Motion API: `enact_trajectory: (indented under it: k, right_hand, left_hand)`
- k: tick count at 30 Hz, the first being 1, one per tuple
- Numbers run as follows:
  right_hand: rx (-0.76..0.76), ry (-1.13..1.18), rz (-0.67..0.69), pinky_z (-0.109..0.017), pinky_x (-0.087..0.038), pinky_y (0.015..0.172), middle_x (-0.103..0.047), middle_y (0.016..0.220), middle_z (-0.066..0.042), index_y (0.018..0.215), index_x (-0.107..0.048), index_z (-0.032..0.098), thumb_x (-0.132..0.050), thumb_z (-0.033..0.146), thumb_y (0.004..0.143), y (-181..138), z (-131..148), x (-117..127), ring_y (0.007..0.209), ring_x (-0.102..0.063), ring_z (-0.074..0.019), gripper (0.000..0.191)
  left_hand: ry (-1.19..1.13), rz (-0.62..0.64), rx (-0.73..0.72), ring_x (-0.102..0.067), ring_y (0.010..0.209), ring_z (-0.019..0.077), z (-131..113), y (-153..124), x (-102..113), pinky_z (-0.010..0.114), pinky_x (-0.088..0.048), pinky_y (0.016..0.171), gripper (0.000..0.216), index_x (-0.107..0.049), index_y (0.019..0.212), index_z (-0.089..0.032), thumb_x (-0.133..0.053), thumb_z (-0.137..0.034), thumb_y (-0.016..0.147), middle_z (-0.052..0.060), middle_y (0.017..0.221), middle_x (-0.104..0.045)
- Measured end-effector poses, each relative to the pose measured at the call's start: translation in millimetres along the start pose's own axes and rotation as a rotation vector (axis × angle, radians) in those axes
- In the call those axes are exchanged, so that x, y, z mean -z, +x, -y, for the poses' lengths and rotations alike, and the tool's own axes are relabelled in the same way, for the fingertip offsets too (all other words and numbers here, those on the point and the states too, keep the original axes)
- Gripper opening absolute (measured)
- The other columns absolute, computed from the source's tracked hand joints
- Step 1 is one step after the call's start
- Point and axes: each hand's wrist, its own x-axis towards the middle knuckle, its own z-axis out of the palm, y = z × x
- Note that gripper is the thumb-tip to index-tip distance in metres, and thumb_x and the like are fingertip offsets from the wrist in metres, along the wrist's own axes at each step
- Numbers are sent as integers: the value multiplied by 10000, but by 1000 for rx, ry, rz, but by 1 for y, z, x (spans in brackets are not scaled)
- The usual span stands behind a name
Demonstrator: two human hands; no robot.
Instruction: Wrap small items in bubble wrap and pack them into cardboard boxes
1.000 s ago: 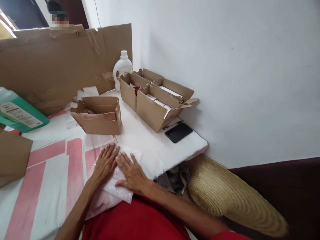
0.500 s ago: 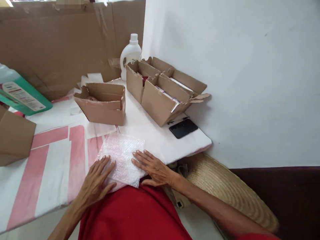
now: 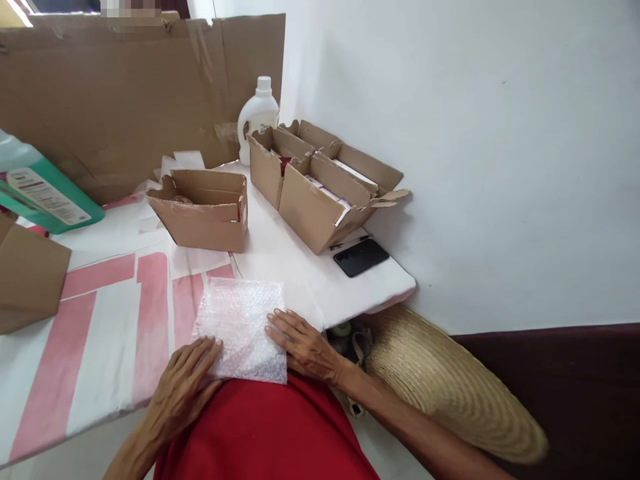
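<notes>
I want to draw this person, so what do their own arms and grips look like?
The left grip and right grip are ordinary human hands with slender fingers; no gloves, rings or bracelets show. The left forearm and right forearm are slim, with no sleeves in view. A plain red garment shows between them.

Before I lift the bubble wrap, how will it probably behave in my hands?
The bubble wrap is probably very light: it looks thin, with pink showing through. It likely bends easily, since it lies as a flat plastic sheet. Its shiny surface might slide on the striped cloth.
</notes>
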Motion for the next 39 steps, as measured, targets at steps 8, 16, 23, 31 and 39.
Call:
enact_trajectory:
  k: [8, 16, 23, 31, 39]
  right_hand:
    - [-6, -3, -135, -481, -446, 1165, -668, 1358, -116, 1352, -595, 164, -442, 70, 981, 5, 14, -18, 1424, -470, -238, 412]
    - [-83, 93, -133, -526, -442, 1158, -528, 1494, -189, 1485, -462, 122, -514, 286, 979, 10, 17, -9, 1474, -386, -296, 535]
    - [-254, 255, -342, -511, -494, 1103, -637, 1355, -137, 1377, -573, 215, -523, 249, 1006, 37, 17, -1, 1341, -535, -265, 375]
    - [-302, 610, -497, -397, -567, 851, -770, 912, -59, 971, -756, 216, -630, 396, 978, 93, 1, 21, 881, -703, -216, 220]
    - [-185, 589, -514, -417, -559, 892, -785, 954, -63, 1028, -784, 236, -564, 380, 1011, 133, -17, 50, 941, -700, -224, 263]
  left_hand:
    - [-44, -66, -41, -616, 1242, 233, 2, -5, 2, 347, -513, 1001, 446, -557, 1390, -218, -553, -186, 945, 106, 1320, -679]
    - [-188, -187, 80, -688, 1068, 194, 3, 6, 14, 329, -550, 909, 364, -643, 1261, -275, -545, -146, 935, 53, 1138, -740]
    - [-288, -368, 165, -696, 1037, 201, -13, 35, 49, 355, -537, 922, 283, -689, 1134, -256, -611, -123, 898, 28, 1038, -757]
    - [-653, -163, 551, -710, 1057, 258, 17, 38, 64, 336, -590, 839, 656, -646, 1274, -234, -801, -557, 724, 81, 1186, -745]
    - [-415, -391, 739, -684, 655, 203, 37, 36, 54, 289, -547, 594, 364, -759, 771, -209, -698, -566, 808, 6, 680, -728]
